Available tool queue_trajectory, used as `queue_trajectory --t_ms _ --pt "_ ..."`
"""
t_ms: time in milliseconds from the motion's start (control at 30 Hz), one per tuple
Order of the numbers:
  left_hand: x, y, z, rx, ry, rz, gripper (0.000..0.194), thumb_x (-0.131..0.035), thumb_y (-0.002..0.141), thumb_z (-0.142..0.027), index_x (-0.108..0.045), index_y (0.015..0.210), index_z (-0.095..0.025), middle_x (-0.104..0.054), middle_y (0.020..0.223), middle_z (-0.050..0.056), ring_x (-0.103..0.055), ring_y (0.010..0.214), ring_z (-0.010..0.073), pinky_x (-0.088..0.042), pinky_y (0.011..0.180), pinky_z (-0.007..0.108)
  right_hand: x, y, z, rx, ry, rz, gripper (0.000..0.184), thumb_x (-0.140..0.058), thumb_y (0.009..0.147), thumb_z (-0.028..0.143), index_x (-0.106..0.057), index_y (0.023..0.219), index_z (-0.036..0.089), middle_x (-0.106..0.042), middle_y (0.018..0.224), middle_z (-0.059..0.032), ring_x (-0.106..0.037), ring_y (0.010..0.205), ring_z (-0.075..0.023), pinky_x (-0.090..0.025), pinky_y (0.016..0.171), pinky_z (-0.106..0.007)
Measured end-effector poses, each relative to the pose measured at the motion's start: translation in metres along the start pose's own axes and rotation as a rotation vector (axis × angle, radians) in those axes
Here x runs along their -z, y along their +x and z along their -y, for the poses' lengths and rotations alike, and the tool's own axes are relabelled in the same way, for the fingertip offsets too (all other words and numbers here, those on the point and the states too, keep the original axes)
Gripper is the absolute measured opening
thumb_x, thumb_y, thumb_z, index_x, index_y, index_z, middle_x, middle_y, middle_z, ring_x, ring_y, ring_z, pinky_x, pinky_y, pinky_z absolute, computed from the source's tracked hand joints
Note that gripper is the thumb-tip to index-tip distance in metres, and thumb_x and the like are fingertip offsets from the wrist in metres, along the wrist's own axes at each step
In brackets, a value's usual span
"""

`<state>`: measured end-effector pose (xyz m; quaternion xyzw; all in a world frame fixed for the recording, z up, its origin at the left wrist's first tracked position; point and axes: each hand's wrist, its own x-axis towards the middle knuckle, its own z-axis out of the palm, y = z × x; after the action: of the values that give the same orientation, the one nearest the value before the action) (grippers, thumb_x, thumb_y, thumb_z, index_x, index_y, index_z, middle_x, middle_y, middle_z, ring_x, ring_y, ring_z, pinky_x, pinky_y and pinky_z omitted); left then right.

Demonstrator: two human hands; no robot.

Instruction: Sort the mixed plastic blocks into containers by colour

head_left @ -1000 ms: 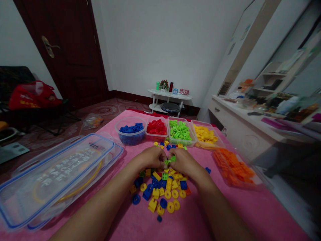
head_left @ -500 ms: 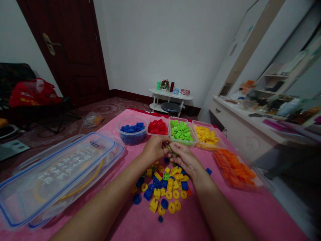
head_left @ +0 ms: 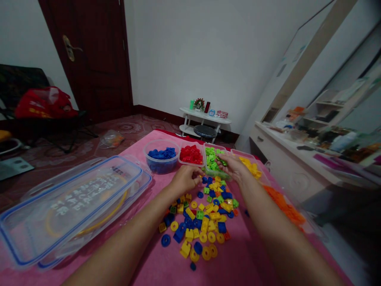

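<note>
My right hand (head_left: 236,167) is over the near right side of the clear tub of green bricks (head_left: 216,173), its fingers closed on green building bricks (head_left: 221,161). My left hand (head_left: 186,178) hovers by the far left edge of a mixed pile, with fingers curled together; whatever they may hold is hidden. Yellow, blue and green pieces lie loose in the pile, among them a yellow brick (head_left: 185,249), a blue wheel (head_left: 166,240) and a yellow ring (head_left: 206,253).
Beyond my hands stand a round tub of blue bricks (head_left: 162,167), a tub of red bricks (head_left: 191,155) and a tub of yellow bricks (head_left: 251,167). Orange bricks (head_left: 285,204) are at the right, partly behind my forearm. Clear lids (head_left: 80,198) lie stacked at the left on the pink cloth (head_left: 238,262).
My hands were together over the pile with green bricks between them. Since then they have parted: the right moved right to the green tub, the left stayed near the pile. The view shifted slightly.
</note>
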<state>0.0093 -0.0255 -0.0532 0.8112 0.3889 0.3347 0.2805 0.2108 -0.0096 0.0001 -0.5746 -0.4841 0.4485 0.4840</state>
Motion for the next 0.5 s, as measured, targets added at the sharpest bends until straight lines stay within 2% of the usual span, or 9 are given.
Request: queue_trajectory --t_ms 100,200,300,400,500 --pt "-0.003 -0.002 -0.001 -0.026 0.020 0.062 0.025 -0.060 0.072 -0.019 -0.072 0.094 -0.016 -0.069 0.076 0.002 -0.059 0.066 0.0131 -0.043 0.062 0.022 -0.001 0.009 0.012 -0.079 -0.088 -0.093 0.030 -0.061 0.077 0.031 -0.057 0.105 0.021 -0.065 0.106 -0.0089 -0.064 0.084 -0.0185 -0.051 0.061 -0.028" --pt "-0.007 -0.004 -0.003 -0.033 0.070 0.130 0.023 -0.060 0.073 -0.021 -0.071 0.094 -0.018 -0.070 0.080 0.002 -0.061 0.070 0.0147 -0.044 0.064 0.022 -0.008 0.001 0.010 0.055 -0.251 -0.167 0.041 -0.065 0.071 0.033 -0.058 0.110 0.021 -0.063 0.116 -0.0095 -0.061 0.099 -0.0218 -0.051 0.070 -0.031" --pt "-0.010 -0.007 -0.006 -0.087 0.146 0.159 0.029 -0.061 0.073 -0.019 -0.069 0.101 -0.020 -0.070 0.094 0.004 -0.062 0.085 0.0173 -0.045 0.075 0.024 -0.016 -0.014 -0.004 0.208 -0.347 -0.099 0.029 -0.064 0.070 0.030 -0.065 0.096 0.017 -0.068 0.102 -0.0097 -0.063 0.092 -0.0210 -0.050 0.074 -0.031" --pt "-0.015 -0.010 -0.010 -0.235 0.199 0.209 0.039 -0.063 0.073 -0.021 -0.065 0.112 -0.022 -0.066 0.111 0.006 -0.059 0.101 0.0204 -0.044 0.087 0.028 -0.023 -0.031 -0.025 0.264 -0.469 0.014 0.018 -0.060 0.070 0.025 -0.069 0.082 0.015 -0.071 0.083 -0.0074 -0.065 0.077 -0.0190 -0.050 0.073 -0.030" --pt "-0.018 -0.013 -0.012 -0.268 0.231 0.287 0.034 -0.064 0.073 -0.023 -0.068 0.107 -0.023 -0.068 0.108 0.006 -0.060 0.100 0.0211 -0.044 0.087 0.028 -0.025 -0.043 -0.045 0.287 -0.652 0.022 0.020 -0.055 0.070 0.015 -0.070 0.083 0.016 -0.072 0.084 -0.0051 -0.066 0.078 -0.0177 -0.049 0.074 -0.029"
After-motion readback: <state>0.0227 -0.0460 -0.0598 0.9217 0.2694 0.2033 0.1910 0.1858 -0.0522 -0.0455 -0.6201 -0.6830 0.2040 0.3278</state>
